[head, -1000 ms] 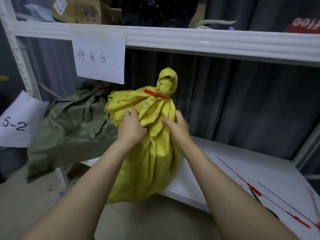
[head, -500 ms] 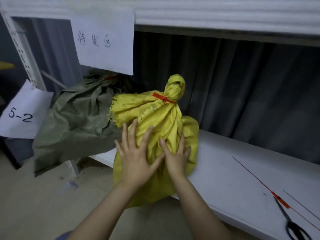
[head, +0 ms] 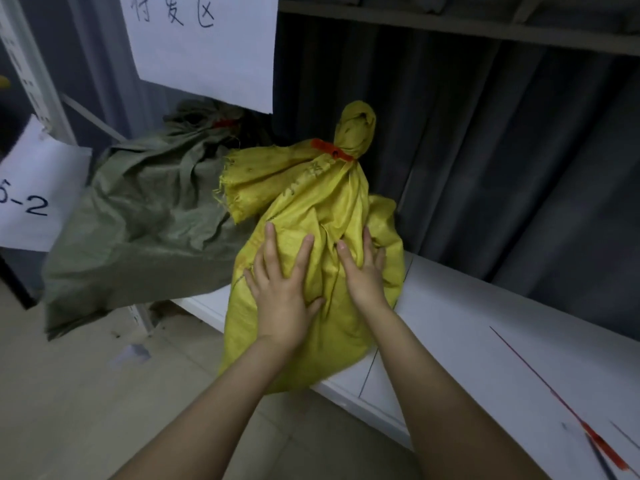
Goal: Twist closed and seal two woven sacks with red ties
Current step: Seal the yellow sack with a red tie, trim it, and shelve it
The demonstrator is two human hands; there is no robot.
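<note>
A yellow woven sack (head: 311,188) stands on the front edge of the white shelf (head: 467,320), its lower part hanging over the edge. A red tie (head: 329,152) cinches its twisted neck below a knob of fabric. My left hand (head: 282,289) lies flat on the sack's front with fingers spread. My right hand (head: 363,275) presses flat beside it, to the right. A green woven sack (head: 149,216) sits to the left, touching the yellow one, with a red tie (head: 223,123) at its top.
A loose red tie (head: 540,379) lies across the shelf at the right, with what looks like scissors at the lower right corner. Paper labels hang at the upper left (head: 204,43) and far left (head: 33,195). Dark curtain behind; tiled floor below.
A second ago both hands gripped the sack near its neck. They have let go and now lie flat lower on its front. The view has tilted down and closer.
</note>
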